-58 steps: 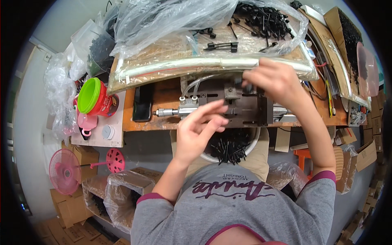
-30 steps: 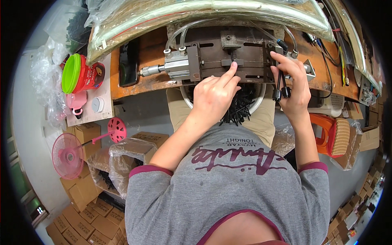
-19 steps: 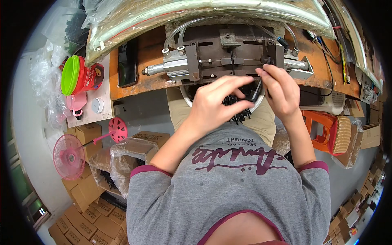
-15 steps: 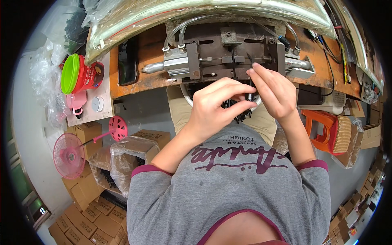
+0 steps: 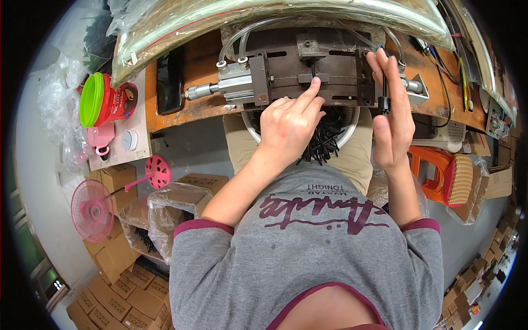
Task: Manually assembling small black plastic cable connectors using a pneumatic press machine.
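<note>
My left hand [image 5: 287, 129] reaches over the dark metal fixture [image 5: 286, 96] on the bench. Its index finger is stretched out, the tip at a small grey block [image 5: 306, 78] and a thin black rod [image 5: 313, 67] set upright in the picture there. The other fingers are curled; the thumb is hidden. My right hand [image 5: 397, 113] is raised at the fixture's right end, fingers long and close together, thumb apart. Against these fingers it holds a slim black rod with a thicker end [image 5: 384, 103]. Below the bench edge, a white-rimmed basket [image 5: 352, 129] holds many black rods [image 5: 323, 144].
Silver air cylinders [image 5: 235, 88] with clear hoses flank the fixture. A plastic-wrapped panel [image 5: 275, 12] crosses the back. A phone-like dark slab [image 5: 170, 82] and red tub [image 5: 121, 102] stand left, above a pink fan [image 5: 92, 210]. An orange stool [image 5: 432, 168] is at right.
My hands have drawn apart. The right has moved right and up with the black rod; the left index finger now reaches the fixture's middle block. The basket's black rods show more.
</note>
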The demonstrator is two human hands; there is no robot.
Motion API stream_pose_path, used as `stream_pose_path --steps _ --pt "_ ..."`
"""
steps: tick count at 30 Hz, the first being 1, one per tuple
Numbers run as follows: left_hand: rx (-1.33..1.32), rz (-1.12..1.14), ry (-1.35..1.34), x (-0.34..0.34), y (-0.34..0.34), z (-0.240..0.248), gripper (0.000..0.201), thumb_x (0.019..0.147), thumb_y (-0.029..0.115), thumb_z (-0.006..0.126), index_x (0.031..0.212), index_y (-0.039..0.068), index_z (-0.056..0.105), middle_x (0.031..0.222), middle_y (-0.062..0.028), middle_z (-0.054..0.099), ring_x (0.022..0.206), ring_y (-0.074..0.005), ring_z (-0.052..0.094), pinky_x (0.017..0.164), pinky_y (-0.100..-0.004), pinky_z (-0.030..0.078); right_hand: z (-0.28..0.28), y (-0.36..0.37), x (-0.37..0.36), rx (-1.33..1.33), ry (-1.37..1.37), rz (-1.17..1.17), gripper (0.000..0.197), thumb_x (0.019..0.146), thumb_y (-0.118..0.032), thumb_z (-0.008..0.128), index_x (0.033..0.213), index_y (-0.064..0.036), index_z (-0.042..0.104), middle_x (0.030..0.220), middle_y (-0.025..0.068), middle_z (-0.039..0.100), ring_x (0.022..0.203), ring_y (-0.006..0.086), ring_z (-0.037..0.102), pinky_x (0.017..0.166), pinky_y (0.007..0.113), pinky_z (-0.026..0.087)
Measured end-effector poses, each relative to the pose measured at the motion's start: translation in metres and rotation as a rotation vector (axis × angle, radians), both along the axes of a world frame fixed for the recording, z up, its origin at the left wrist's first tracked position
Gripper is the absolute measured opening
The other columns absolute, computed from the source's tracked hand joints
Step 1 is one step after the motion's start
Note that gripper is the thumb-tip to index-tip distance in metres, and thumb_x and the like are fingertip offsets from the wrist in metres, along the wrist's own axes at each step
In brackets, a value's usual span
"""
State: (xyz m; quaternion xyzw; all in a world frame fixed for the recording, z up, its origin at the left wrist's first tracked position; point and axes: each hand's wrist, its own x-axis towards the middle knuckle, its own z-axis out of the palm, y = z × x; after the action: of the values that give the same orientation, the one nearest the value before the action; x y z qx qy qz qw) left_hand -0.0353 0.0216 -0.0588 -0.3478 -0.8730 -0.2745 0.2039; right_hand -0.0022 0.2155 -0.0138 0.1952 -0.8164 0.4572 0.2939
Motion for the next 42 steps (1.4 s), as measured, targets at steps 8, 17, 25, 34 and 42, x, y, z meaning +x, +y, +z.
stream_pose_path --steps 8,17,25,34,42 --pt "0.062 -0.073 -0.166 -0.006 -0.006 0.029 0.027 0.073 0.019 0.083 0.095 0.007 0.073 0.111 -0.0071 0.072 0.065 -0.0156 0.068 0.06 -0.0272 0.054 -0.006 -0.003 0.018 -0.2 -0.226 0.04 0.04 0.087 0.005 0.066 0.125 0.0083 0.052 0.136 0.0259 0.055 0.128 0.0315 0.055 0.099 0.038 0.05" --pt "0.1 0.067 0.178 -0.117 -0.002 0.112 0.027 0.084 0.018 0.066 0.103 -0.001 0.069 0.101 -0.0242 0.069 0.1 -0.034 0.065 0.084 -0.0397 0.053 -0.022 -0.024 0.011 0.408 -0.123 -0.073 0.025 0.075 -0.001 0.073 0.098 -0.0004 0.063 0.125 0.0139 0.063 0.096 0.0287 0.067 0.08 0.035 0.056" --pt "-0.394 0.225 0.002 -0.201 0.025 0.11 0.016 0.077 0.008 0.062 0.083 -0.003 0.071 0.09 -0.0275 0.068 0.088 -0.0412 0.068 0.078 -0.0476 0.055 -0.031 -0.042 0.001 0.683 -0.129 -0.11 0.023 0.076 -0.009 0.075 0.095 -0.0052 0.062 0.129 0.009 0.064 0.062 0.0214 0.063 0.06 0.031 0.052" --pt "-0.177 0.025 0.161 -0.176 0.013 0.122 0.013 0.077 0.014 0.068 0.086 0.006 0.073 0.094 -0.0169 0.069 0.091 -0.0331 0.067 0.079 -0.0418 0.053 -0.019 -0.032 -0.004 0.384 -0.254 -0.011 0.022 0.076 -0.009 0.074 0.092 -0.0046 0.06 0.121 0.0131 0.068 0.06 0.0207 0.065 0.059 0.029 0.054" --pt "0.15 -0.348 0.395 -0.1 0.0 0.112 0.024 0.068 0.006 0.076 0.091 0.006 0.072 0.084 -0.0048 0.069 0.071 -0.0214 0.065 0.06 -0.0318 0.053 0.042 -0.026 -0.022 -0.962 -0.498 0.301 0.029 0.093 -0.002 0.064 0.12 0.0052 0.057 0.108 0.0161 0.067 0.087 0.0195 0.07 0.074 0.029 0.059"
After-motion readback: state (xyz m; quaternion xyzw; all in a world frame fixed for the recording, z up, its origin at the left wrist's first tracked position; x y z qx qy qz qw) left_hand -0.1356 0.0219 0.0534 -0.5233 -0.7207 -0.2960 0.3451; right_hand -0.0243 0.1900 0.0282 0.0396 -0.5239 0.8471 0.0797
